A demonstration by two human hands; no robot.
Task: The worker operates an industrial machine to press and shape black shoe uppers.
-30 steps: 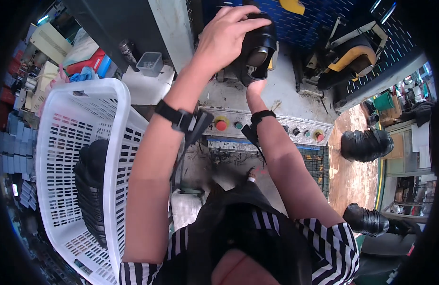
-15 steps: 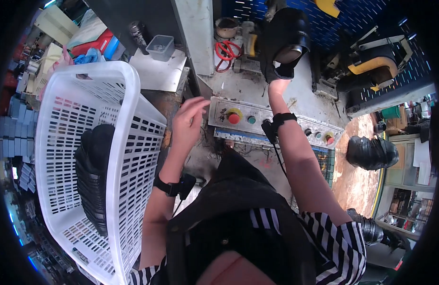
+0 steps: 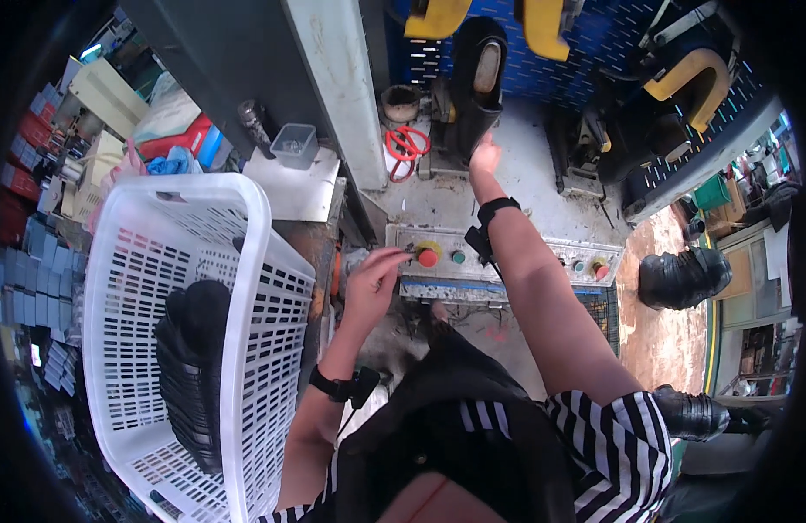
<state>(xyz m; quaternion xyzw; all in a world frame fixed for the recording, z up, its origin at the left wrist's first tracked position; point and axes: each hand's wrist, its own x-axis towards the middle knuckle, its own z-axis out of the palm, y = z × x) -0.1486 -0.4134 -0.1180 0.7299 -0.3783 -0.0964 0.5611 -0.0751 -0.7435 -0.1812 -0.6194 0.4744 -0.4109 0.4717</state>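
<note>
A black shoe (image 3: 474, 83) stands on end at the left station of the machine, its opening and light lining facing me. My right hand (image 3: 485, 157) is closed on the shoe's lower end; some fingers are hidden behind it. My left hand (image 3: 372, 283) hovers empty, loosely bent with fingers stretched toward the red push button (image 3: 428, 258) at the left end of the control panel (image 3: 499, 248). The fingertips look close to that button; I cannot tell whether they touch the panel.
At my left stands a white slotted basket (image 3: 253, 222) with black shoes (image 3: 193, 375) inside. Red-handled scissors (image 3: 406, 144) and a round pot (image 3: 401, 103) lie left of the station. Yellow clamp arms (image 3: 542, 30) hang above. Another black shoe (image 3: 673, 144) sits at the right station.
My right hand has carried the shoe left and farther back, to the left station. My left hand has shifted right toward the red button. The view has tilted up a little.
</note>
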